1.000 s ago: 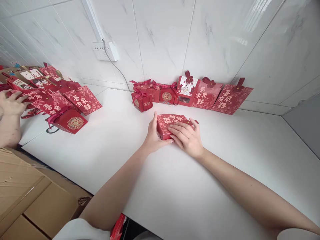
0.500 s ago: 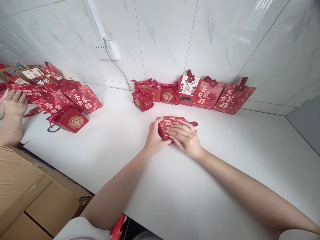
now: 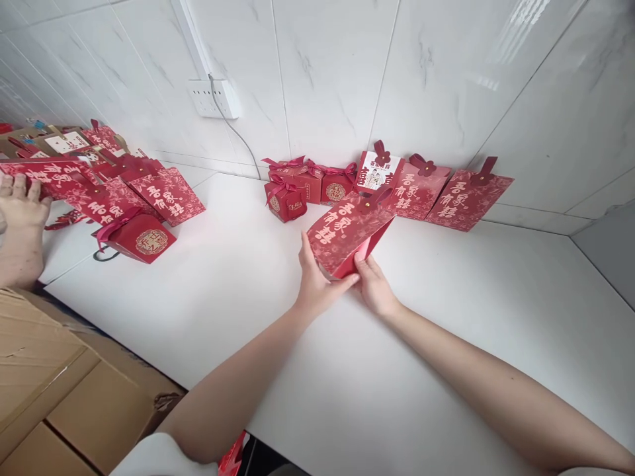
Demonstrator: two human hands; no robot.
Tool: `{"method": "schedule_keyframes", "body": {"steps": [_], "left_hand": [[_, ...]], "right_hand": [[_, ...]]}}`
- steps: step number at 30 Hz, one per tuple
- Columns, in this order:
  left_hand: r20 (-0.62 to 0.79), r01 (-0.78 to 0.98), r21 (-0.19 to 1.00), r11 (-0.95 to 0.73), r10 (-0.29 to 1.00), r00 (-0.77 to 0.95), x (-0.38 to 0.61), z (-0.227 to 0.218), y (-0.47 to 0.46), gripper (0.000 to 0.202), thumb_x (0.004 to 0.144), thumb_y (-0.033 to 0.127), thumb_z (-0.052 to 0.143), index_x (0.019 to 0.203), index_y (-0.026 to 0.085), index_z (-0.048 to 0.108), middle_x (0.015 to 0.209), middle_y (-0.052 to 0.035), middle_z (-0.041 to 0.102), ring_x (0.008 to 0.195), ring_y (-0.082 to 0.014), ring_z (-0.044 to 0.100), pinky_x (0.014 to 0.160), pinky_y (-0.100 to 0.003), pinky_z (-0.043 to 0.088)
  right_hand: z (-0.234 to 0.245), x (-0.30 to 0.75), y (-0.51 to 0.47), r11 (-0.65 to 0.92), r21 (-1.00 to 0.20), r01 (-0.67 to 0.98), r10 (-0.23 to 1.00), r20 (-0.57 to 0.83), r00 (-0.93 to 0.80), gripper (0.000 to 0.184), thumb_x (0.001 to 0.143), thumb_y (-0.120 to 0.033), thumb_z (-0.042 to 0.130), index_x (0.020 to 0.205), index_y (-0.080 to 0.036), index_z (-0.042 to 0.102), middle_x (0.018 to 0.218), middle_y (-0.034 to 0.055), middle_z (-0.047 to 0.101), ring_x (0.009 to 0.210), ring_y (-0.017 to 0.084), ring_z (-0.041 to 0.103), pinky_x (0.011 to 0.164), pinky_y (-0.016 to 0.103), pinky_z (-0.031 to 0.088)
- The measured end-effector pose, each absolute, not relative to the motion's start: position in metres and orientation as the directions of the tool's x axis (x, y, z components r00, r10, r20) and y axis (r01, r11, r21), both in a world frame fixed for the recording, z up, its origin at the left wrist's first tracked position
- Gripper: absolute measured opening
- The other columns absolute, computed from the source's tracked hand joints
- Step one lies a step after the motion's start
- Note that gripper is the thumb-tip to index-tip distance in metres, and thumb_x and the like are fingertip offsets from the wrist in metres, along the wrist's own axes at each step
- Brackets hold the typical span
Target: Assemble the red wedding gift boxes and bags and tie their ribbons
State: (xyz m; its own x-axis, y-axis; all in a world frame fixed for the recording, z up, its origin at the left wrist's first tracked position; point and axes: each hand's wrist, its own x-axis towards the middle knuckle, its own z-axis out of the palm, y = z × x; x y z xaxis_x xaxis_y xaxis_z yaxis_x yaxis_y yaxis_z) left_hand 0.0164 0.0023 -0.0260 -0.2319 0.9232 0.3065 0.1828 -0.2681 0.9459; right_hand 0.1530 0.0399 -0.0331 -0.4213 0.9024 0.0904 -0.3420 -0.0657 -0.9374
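While the tiled wall [image 3: 327, 79] is seen behind the held red carton [image 3: 342, 231], the white tabletop [image 3: 238, 284] is spread out below it. Well to the carton's left and nearer the viewer, a cardboard box [image 3: 94, 403] is partly shown. Farther left of the carton, a heap of red packages [image 3: 171, 198] is touched by another person's hand [image 3: 22, 205]. Just behind the carton, red upright bags [image 3: 419, 192] and small ribbon-tied boxes [image 3: 290, 201] are lined up along the wall.

The carton itself is gripped by both hands and tilted, its lettered face turned up. Its left edge and lower end are clasped by the left hand [image 3: 317, 284]; its lower right side is pinched by the right hand [image 3: 377, 287], beside a gap where a paler inside is exposed. Whether any weight is borne by the tabletop cannot be told. At its upper end, a flower tab [image 3: 367, 206] is carried.

The step in hand is judged to be the handling of that gaping side. For the next move, a steady left grip and light right fingertips would be called for, since thin card could be creased.
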Motion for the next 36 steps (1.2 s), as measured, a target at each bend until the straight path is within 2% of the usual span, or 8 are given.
{"method": "schedule_keyframes", "body": {"steps": [3, 7, 9, 17, 22, 25, 28, 36], "left_hand": [[0.292, 0.132, 0.954, -0.271, 0.939, -0.180, 0.018, -0.021, 0.001, 0.116, 0.068, 0.043, 0.084, 0.153, 0.039, 0.005, 0.163, -0.0079, 0.010, 0.151, -0.0284, 0.018, 0.125, -0.048, 0.018], [0.152, -0.090, 0.978, -0.186, 0.942, -0.298, 0.009, -0.013, 0.008, 0.052, 0.082, 0.046, 0.070, 0.125, 0.025, 0.050, 0.140, -0.0093, 0.051, 0.130, -0.0252, 0.050, 0.113, -0.045, 0.037], [0.104, -0.141, 0.977, -0.160, 0.935, -0.340, 0.004, -0.012, 0.012, 0.042, 0.077, 0.045, 0.075, 0.104, 0.021, 0.055, 0.121, -0.0077, 0.062, 0.114, -0.0230, 0.060, 0.102, -0.040, 0.046], [0.072, -0.139, 0.986, -0.092, 0.987, -0.143, -0.004, -0.013, 0.016, 0.039, 0.076, 0.054, 0.072, 0.082, 0.019, 0.055, 0.085, -0.0006, 0.061, 0.085, -0.0183, 0.062, 0.082, -0.032, 0.049], [0.133, -0.063, 0.986, -0.153, 0.957, -0.257, -0.003, -0.016, 0.017, 0.040, 0.079, 0.056, 0.069, 0.074, 0.019, 0.054, 0.073, 0.0011, 0.053, 0.073, -0.0141, 0.054, 0.070, -0.026, 0.046], [0.135, -0.026, 0.988, -0.153, 0.929, -0.343, -0.005, -0.015, 0.018, 0.042, 0.079, 0.058, 0.068, 0.073, 0.019, 0.054, 0.072, 0.0008, 0.054, 0.072, -0.0143, 0.053, 0.068, -0.026, 0.044], [0.142, 0.016, 0.989, -0.146, 0.926, -0.350, -0.010, -0.014, 0.018, 0.044, 0.081, 0.062, 0.062, 0.071, 0.019, 0.055, 0.071, -0.0001, 0.054, 0.072, -0.0151, 0.052, 0.067, -0.026, 0.042], [0.200, 0.117, 0.977, -0.176, 0.951, -0.234, -0.014, -0.016, 0.018, 0.051, 0.086, 0.066, 0.052, 0.071, 0.017, 0.053, 0.077, -0.0024, 0.053, 0.074, -0.0150, 0.048, 0.069, -0.027, 0.038]], "right_hand": [[-0.029, 0.159, 0.053, -0.072, -0.919, -0.388, 0.929, 0.080, -0.361, 0.047, 0.094, -0.057, 0.048, 0.133, -0.031, 0.044, 0.142, 0.0046, 0.051, 0.118, 0.026, 0.059, 0.089, 0.044, 0.059], [-0.027, 0.166, 0.065, -0.067, -0.908, -0.415, 0.920, 0.105, -0.378, 0.040, 0.094, -0.050, 0.050, 0.128, -0.029, 0.051, 0.141, 0.0035, 0.054, 0.122, 0.026, 0.057, 0.091, 0.044, 0.058], [-0.030, 0.167, 0.066, -0.091, -0.908, -0.409, 0.914, 0.087, -0.396, 0.038, 0.093, -0.048, 0.050, 0.126, -0.029, 0.053, 0.138, 0.0035, 0.057, 0.120, 0.025, 0.059, 0.091, 0.043, 0.058], [-0.038, 0.164, 0.065, -0.166, -0.950, -0.263, 0.893, -0.032, -0.449, 0.041, 0.090, -0.053, 0.041, 0.117, -0.025, 0.055, 0.119, 0.0074, 0.068, 0.103, 0.028, 0.066, 0.081, 0.043, 0.058], [-0.034, 0.155, 0.055, -0.108, -0.929, -0.355, 0.943, 0.018, -0.334, 0.052, 0.095, -0.067, 0.024, 0.123, -0.029, 0.046, 0.129, 0.0071, 0.060, 0.109, 0.026, 0.063, 0.082, 0.041, 0.055], [-0.037, 0.154, 0.051, -0.045, -0.934, -0.355, 0.973, 0.039, -0.227, 0.043, 0.093, -0.068, 0.037, 0.101, -0.027, 0.046, 0.122, 0.0064, 0.059, 0.104, 0.025, 0.062, 0.084, 0.039, 0.054], [-0.041, 0.157, 0.053, 0.043, -0.959, -0.280, 0.956, 0.121, -0.267, 0.042, 0.086, -0.061, 0.060, 0.080, -0.024, 0.041, 0.095, 0.0029, 0.061, 0.093, 0.022, 0.060, 0.086, 0.036, 0.051], [-0.037, 0.163, 0.056, 0.200, -0.960, -0.197, 0.927, 0.250, -0.279, 0.041, 0.093, -0.062, 0.049, 0.091, -0.022, 0.057, 0.096, 0.0038, 0.061, 0.094, 0.023, 0.055, 0.089, 0.033, 0.045]]}}
